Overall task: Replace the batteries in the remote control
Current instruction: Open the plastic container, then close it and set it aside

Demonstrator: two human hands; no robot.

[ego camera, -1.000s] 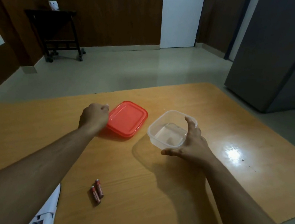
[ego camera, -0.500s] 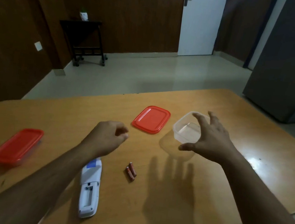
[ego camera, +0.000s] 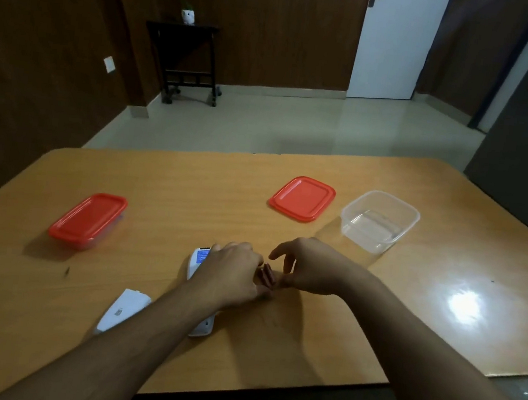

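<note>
Two small red batteries (ego camera: 267, 275) lie on the wooden table (ego camera: 189, 197) between my hands. My left hand (ego camera: 230, 275) is curled above the white remote control (ego camera: 199, 257), knuckles up, and its fingertips reach the batteries' left side but are hidden. My right hand (ego camera: 311, 267) hovers at the batteries' right side with curved fingers. Its thumb tip is against them and its index finger is raised. The remote lies face down, mostly covered by my left hand and forearm. Its white battery cover (ego camera: 124, 310) lies loose to the left.
A loose red lid (ego camera: 302, 198) and an open clear plastic container (ego camera: 379, 220) sit further back on the right. A closed container with a red lid (ego camera: 87, 219) stands at the left. The table's near edge runs just below my forearms.
Both hands have dropped from the air and come together at the batteries. The left hand now covers the remote. The right hand has pulled back from the clear container.
</note>
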